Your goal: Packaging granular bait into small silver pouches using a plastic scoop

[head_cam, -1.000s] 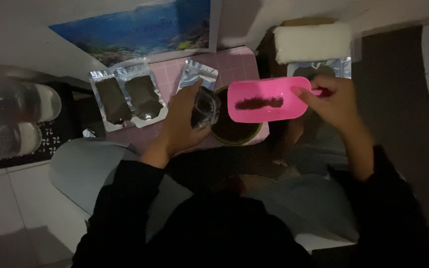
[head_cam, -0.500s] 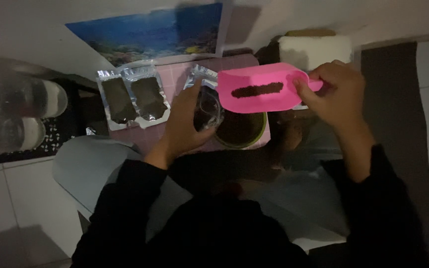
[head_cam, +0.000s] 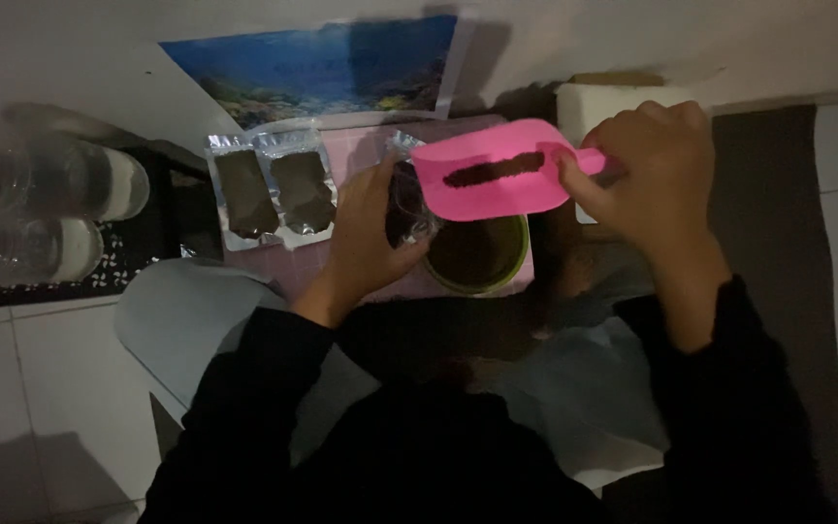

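Looked like a home floor setup, dimly lit. White floor tiles (head_cam: 21, 408) ran along the lower left of the frame, a dark mat (head_cam: 778, 194) lay at right. A reef-scene poster (head_cam: 312, 73) sat at top centre. Clear plastic bottles (head_cam: 41, 213) lay at the left edge. No bench, no lab gear.

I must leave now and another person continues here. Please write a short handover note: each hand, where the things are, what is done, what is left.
Right hand: holds the pink plastic scoop by its handle; a line of dark powder lies in it.
Left hand: holds a small clear plastic pouch beside the scoop's lip.
Round green-rimmed tub of dark powder: just under the scoop.
Done: two filled clear pouches lie to the left.
Left: the scoop's powder is not yet in the held pouch.
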